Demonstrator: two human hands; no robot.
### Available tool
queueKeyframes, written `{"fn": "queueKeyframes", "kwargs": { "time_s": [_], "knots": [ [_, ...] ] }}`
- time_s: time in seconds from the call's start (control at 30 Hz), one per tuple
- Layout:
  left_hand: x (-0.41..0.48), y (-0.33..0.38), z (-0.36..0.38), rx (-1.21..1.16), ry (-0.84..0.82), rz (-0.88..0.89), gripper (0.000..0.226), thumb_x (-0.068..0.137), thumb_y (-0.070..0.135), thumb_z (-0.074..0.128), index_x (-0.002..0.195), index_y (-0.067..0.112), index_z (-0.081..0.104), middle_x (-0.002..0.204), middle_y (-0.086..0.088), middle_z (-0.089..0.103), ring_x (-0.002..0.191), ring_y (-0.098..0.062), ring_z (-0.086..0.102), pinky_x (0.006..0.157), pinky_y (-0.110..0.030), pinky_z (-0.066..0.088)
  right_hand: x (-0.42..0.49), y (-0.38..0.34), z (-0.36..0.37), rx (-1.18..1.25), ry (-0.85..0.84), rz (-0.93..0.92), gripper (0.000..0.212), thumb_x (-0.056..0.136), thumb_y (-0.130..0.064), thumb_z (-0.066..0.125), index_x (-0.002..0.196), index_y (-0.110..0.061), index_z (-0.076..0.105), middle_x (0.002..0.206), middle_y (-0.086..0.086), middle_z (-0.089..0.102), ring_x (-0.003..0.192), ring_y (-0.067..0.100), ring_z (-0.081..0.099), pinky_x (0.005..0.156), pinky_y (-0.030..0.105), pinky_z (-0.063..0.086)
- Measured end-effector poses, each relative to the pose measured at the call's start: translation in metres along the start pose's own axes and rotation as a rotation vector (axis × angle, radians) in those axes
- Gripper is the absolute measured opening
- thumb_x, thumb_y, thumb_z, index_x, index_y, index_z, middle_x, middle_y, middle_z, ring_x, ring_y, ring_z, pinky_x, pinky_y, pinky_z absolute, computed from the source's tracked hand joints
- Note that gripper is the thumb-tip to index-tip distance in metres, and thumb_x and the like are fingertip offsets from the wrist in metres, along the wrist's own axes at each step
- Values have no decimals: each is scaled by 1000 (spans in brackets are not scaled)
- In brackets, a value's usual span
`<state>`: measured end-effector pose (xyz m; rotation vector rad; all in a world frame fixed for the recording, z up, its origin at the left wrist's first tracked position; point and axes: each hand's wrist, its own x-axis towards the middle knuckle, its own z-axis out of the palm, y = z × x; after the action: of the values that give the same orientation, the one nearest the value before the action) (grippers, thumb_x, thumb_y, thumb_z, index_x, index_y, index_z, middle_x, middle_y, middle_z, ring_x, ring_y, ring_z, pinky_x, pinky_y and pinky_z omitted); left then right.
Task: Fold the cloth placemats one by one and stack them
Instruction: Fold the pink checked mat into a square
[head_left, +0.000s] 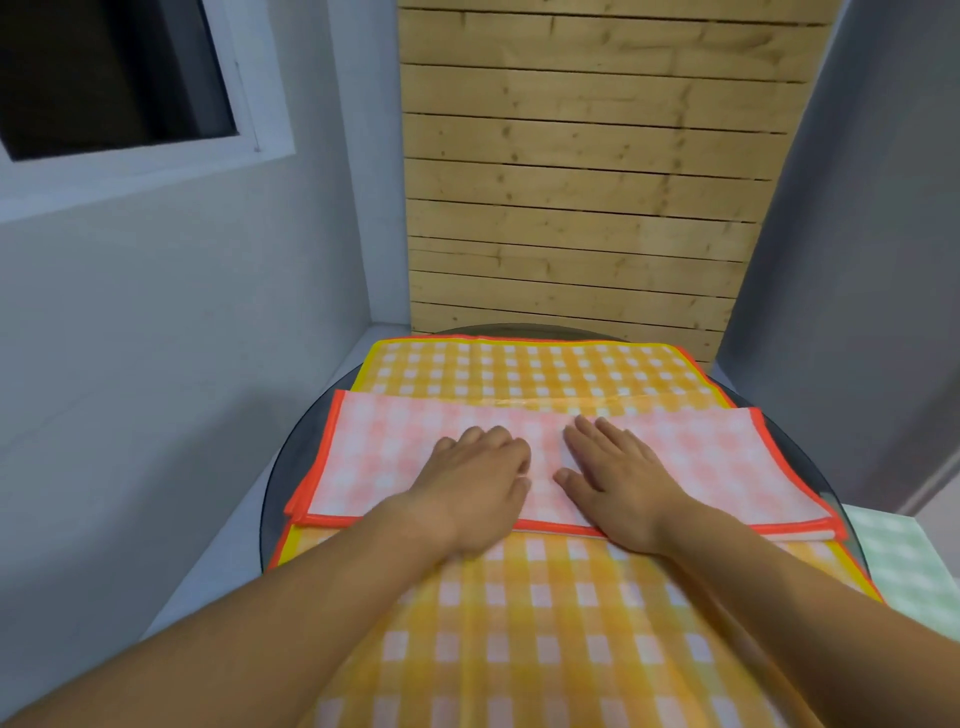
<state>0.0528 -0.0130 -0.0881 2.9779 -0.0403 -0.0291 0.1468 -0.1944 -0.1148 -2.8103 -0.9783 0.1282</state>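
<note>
A pink checked placemat (727, 467) with an orange-red border lies folded in half lengthwise across the middle of the table. It rests on a flat yellow checked placemat (519, 374) with a yellow border that spreads toward me. My left hand (472, 483) presses on the pink placemat just left of its middle, fingers curled slightly down. My right hand (618, 478) lies flat beside it, fingers apart, palm on the cloth. Neither hand grips anything. More mats with orange edges show under the yellow one at the left.
The mats lie on a round dark glass table (291, 467). A green checked cloth (904, 561) lies at the right edge, beyond the table. A wooden slat wall stands behind, and grey walls close in on both sides.
</note>
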Motion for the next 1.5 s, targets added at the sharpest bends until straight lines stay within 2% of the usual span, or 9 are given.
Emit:
{"fn": "queueKeyframes", "kwargs": {
  "time_s": [0.13, 0.2, 0.3, 0.43, 0.8, 1.2, 1.27, 1.4, 1.5],
  "knots": [
    [25, 3, -4, -58, 103, -35, 35, 101, 16, 40, 135, 21, 50, 143, -3, 47, 133, -24, 40, 110, -37, 32, 2, 0, 2, -36, -6, 4, 66, 102, -55, 21, 159, -24, 8, 166, -4, -1, 152, 16, -4, 123, 35, -2],
    [35, 10, -2, -105, 75, -15, 53, 102, 11, 39, 154, 17, 33, 164, -3, 26, 151, -21, 20, 121, -33, 17, 3, 1, 3, -49, -4, 1, 66, 102, -55, 20, 159, -24, 7, 166, -4, -2, 152, 15, -4, 123, 35, -3],
    [44, 15, 10, -87, -23, -14, 60, 106, 15, 31, 161, 14, 9, 170, -4, 1, 156, -18, -3, 126, -35, 1, 3, 2, 5, -63, 7, 1, 66, 102, -55, 19, 159, -24, 6, 166, -5, -3, 152, 14, -6, 123, 34, -4],
    [48, 11, 25, -53, -63, -92, 59, 110, 33, 19, 161, 13, 0, 169, -2, -9, 155, -15, -10, 126, -37, -5, 4, 2, 5, -74, 6, 6, 65, 102, -56, 18, 159, -26, 5, 166, -7, -5, 152, 13, -7, 122, 33, -5],
    [20, -53, 21, -78, 2, -380, 78, 102, 60, 17, 161, 13, 1, 169, -2, -9, 155, -14, -11, 125, -41, -9, 2, 2, 1, -82, -18, 9, 65, 101, -57, 17, 158, -28, 6, 165, -10, -4, 152, 10, -7, 121, 29, -4],
    [8, -82, 9, 56, 15, -603, 84, 100, 62, 14, 160, 6, 3, 169, -12, -4, 156, -22, -8, 121, -50, -18, 2, -1, 1, -86, -20, 20, 65, 101, -58, 16, 158, -29, 7, 166, -9, -2, 152, 12, -4, 120, 31, -3],
    [12, -70, 8, 89, 49, -539, 75, 103, 52, 17, 160, 5, 3, 168, -14, -4, 156, -24, -9, 123, -48, -15, 2, -1, 1, -87, -18, 16, 66, 101, -59, 15, 158, -28, 7, 166, -8, -2, 152, 12, -4, 121, 32, -3],
    [32, -27, 9, 14, 95, -165, 60, 107, 25, 23, 161, 10, 4, 169, -5, -7, 155, -18, -10, 126, -40, -7, 3, 0, 2, -79, -19, 11, 66, 101, -58, 16, 158, -27, 7, 166, -7, -2, 152, 13, -5, 121, 34, -3],
    [43, -10, 17, -46, 10, -51, 57, 109, 26, 21, 161, 11, 6, 170, -5, -4, 156, -17, -7, 126, -37, -3, 4, -1, 1, -81, -27, 12, 66, 101, -57, 16, 159, -26, 6, 166, -6, -3, 152, 13, -6, 121, 34, -3]
  ]
}}
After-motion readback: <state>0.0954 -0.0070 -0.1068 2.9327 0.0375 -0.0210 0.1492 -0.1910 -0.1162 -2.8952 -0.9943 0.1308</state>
